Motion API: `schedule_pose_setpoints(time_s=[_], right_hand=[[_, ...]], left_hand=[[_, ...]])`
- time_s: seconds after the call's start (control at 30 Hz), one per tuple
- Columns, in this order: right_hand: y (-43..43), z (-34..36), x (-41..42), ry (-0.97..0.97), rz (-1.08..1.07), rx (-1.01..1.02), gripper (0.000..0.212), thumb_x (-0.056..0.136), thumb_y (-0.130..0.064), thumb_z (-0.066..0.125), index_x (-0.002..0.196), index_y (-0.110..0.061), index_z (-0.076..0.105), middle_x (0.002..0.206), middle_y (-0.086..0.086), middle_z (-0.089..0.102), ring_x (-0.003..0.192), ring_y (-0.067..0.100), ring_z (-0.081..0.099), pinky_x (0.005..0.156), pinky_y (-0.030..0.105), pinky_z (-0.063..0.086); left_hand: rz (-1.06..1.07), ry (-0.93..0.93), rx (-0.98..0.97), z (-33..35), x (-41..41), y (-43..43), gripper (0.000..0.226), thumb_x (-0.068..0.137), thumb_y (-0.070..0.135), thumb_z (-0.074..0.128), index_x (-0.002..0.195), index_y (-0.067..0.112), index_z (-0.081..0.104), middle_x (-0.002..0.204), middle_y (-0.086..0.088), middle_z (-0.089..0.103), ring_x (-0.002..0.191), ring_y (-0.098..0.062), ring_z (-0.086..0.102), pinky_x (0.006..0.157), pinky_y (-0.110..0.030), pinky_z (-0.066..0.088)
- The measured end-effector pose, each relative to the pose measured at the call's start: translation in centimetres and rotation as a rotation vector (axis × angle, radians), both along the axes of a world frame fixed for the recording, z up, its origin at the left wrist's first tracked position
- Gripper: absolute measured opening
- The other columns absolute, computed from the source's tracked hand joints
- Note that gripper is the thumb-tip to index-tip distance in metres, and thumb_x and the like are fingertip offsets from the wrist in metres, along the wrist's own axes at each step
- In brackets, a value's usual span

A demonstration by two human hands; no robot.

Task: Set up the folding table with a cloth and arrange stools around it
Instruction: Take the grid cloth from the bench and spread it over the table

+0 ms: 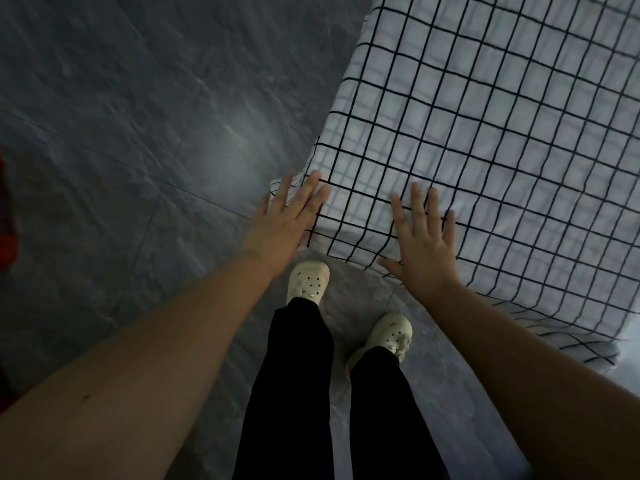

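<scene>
a: how many cloths?
b: one cloth (502, 133), white with a black grid, spread over a raised surface; the surface underneath is fully covered, so i can't count anything below it.
a: hands?
b: two, the left hand (285, 220) and the right hand (424, 247), each flat with fingers spread, five fingers on each.
a: feet?
b: two pale clogs, a left clog (308, 282) and a right clog (389, 336), below two black trouser legs (298, 393).
a: anything else?
b: one red object (7, 223) at the left edge, possibly a stool, too cut off to tell. one grey tiled floor (138, 133).
</scene>
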State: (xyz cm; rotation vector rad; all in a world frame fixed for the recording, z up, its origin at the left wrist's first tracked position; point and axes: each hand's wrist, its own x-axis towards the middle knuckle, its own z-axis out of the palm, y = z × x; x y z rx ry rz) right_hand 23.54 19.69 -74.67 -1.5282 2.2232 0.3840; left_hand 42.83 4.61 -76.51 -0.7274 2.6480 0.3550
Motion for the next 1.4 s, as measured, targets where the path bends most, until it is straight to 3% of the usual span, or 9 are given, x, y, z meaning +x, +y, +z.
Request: schedule_pose_setpoints(time_s=[0.13, 0.27, 0.4, 0.53, 0.7, 0.83, 0.97, 1.2, 1.4], right_hand=[[0.4, 0.3, -0.2, -0.062, -0.084, -0.131, 0.107, 0.076, -0.058, 0.064, 0.15, -0.017, -0.001, 0.157, 0.015, -0.006, 0.144, 0.034, -0.006, 0.114, 0.056, 0.005], [2.8, 0.1, -1.8, -0.048, -0.218, -0.078, 0.11, 0.076, -0.06, 0.062, 0.149, -0.019, -0.008, 0.156, 0.013, -0.013, 0.143, 0.032, -0.014, 0.114, 0.056, 0.0], [5.0, 0.0, -3.1, -0.012, -0.155, -0.034, 0.105, 0.078, -0.045, 0.067, 0.15, -0.021, -0.007, 0.157, 0.012, -0.012, 0.143, 0.029, -0.014, 0.113, 0.059, 0.007], [4.8, -0.2, -3.5, 0.03, -0.143, -0.003, 0.109, 0.077, -0.039, 0.071, 0.15, -0.02, -0.009, 0.157, 0.01, -0.016, 0.143, 0.028, -0.017, 0.114, 0.057, 0.003], [4.4, -0.3, -3.3, 0.03, -0.152, 0.002, 0.11, 0.078, -0.027, 0.072, 0.149, -0.018, -0.012, 0.156, 0.012, -0.019, 0.141, 0.029, -0.021, 0.113, 0.059, 0.0], [4.3, -0.1, -3.1, 0.04, -0.153, 0.021, 0.106, 0.081, -0.021, 0.068, 0.149, -0.017, -0.013, 0.156, 0.013, -0.019, 0.142, 0.032, -0.019, 0.113, 0.059, 0.001], [4.0, 0.3, -3.0, 0.008, -0.172, 0.021, 0.103, 0.082, -0.022, 0.066, 0.149, -0.017, -0.013, 0.156, 0.013, -0.019, 0.142, 0.031, -0.02, 0.114, 0.058, 0.001], [2.4, 1.5, -0.7, -0.066, -0.09, -0.071, 0.094, 0.086, -0.035, 0.06, 0.149, -0.015, -0.007, 0.157, 0.015, -0.01, 0.144, 0.032, -0.013, 0.116, 0.052, 0.002], [1.1, -0.2, 0.4, -0.008, -0.049, -0.026, 0.086, 0.091, -0.033, 0.054, 0.149, -0.015, -0.006, 0.156, 0.014, -0.014, 0.143, 0.033, -0.013, 0.114, 0.054, 0.003]], left_hand=[[0.201, 0.131, 0.17, 0.9, 0.5, -1.1, 0.103, 0.085, 0.029, 0.065, 0.146, 0.019, -0.017, 0.156, -0.009, -0.013, 0.139, -0.033, 0.025, 0.102, -0.046, 0.037], [0.314, 0.023, 0.291, 0.8, 0.8, -1.1, 0.106, 0.081, 0.037, 0.068, 0.148, 0.021, -0.013, 0.153, -0.011, 0.022, 0.117, -0.035, 0.051, 0.092, -0.05, 0.046], [0.455, -0.122, 0.346, -0.4, 1.8, -0.7, 0.104, 0.074, 0.04, 0.074, 0.149, 0.018, 0.005, 0.132, -0.015, 0.048, 0.111, -0.033, 0.053, 0.09, -0.049, 0.046], [0.354, -0.154, 0.257, -0.6, 2.4, 0.2, 0.104, 0.069, 0.045, 0.076, 0.148, 0.017, 0.015, 0.133, -0.013, 0.044, 0.119, -0.033, 0.046, 0.096, -0.048, 0.039], [0.458, -0.05, 0.155, -0.4, 3.5, 0.7, 0.05, 0.088, 0.01, 0.049, 0.137, 0.014, 0.041, 0.124, -0.014, 0.053, 0.101, -0.035, 0.056, 0.084, -0.044, 0.046], [0.525, 0.048, 0.116, 0.0, 4.4, 0.5, 0.044, 0.088, 0.003, 0.045, 0.131, 0.014, 0.051, 0.125, -0.013, 0.054, 0.107, -0.035, 0.054, 0.084, -0.043, 0.044], [0.818, 0.125, 0.194, 0.4, 4.6, 0.5, 0.051, 0.087, 0.01, 0.058, 0.134, 0.012, 0.039, 0.128, -0.014, 0.046, 0.105, -0.033, 0.053, 0.083, -0.047, 0.048], [0.789, 0.233, 0.387, 1.8, 3.1, 4.5, 0.066, 0.079, 0.016, 0.071, 0.134, 0.013, 0.034, 0.131, -0.01, 0.04, 0.112, -0.023, 0.049, 0.089, -0.036, 0.047], [1.046, 0.395, 0.388, 0.5, 1.1, 3.3, 0.039, 0.084, 0.007, 0.066, 0.12, 0.007, 0.052, 0.118, -0.01, 0.049, 0.097, -0.016, 0.053, 0.082, -0.014, 0.04]])
